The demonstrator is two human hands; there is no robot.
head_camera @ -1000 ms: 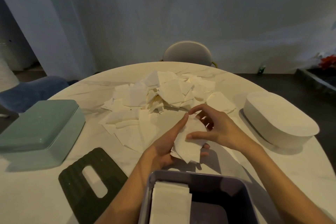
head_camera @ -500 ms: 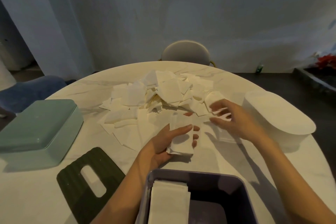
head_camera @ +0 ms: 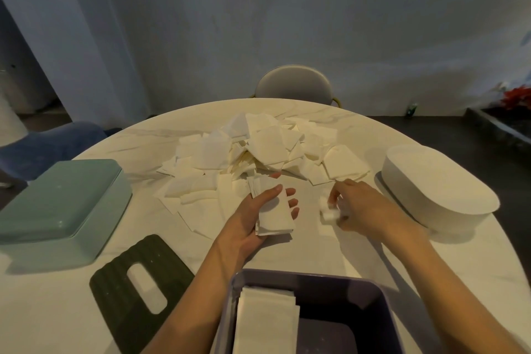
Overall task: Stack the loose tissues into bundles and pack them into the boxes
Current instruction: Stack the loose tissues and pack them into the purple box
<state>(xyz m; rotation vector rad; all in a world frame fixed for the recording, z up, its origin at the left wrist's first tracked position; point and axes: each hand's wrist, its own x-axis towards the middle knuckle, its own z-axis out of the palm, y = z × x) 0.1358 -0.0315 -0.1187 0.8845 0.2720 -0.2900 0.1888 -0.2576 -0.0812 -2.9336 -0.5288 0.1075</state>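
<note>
Palm-up, the left hand (head_camera: 258, 210) grips a tissue bundle (head_camera: 274, 210) near the loose pile (head_camera: 247, 152); the right hand (head_camera: 359, 207) pinches one tissue (head_camera: 327, 210). Three boxes: green (head_camera: 63, 204), white (head_camera: 436, 192), purple (head_camera: 382, 310).

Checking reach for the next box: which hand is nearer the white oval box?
Right. The right hand pinches a tissue on the table just left of the white oval box; the left hand holds a bundle farther left.

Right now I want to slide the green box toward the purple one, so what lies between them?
In the head view, a dark green slotted lid lies flat on the table between the green box and the purple box; the left forearm crosses near the purple box.
</note>
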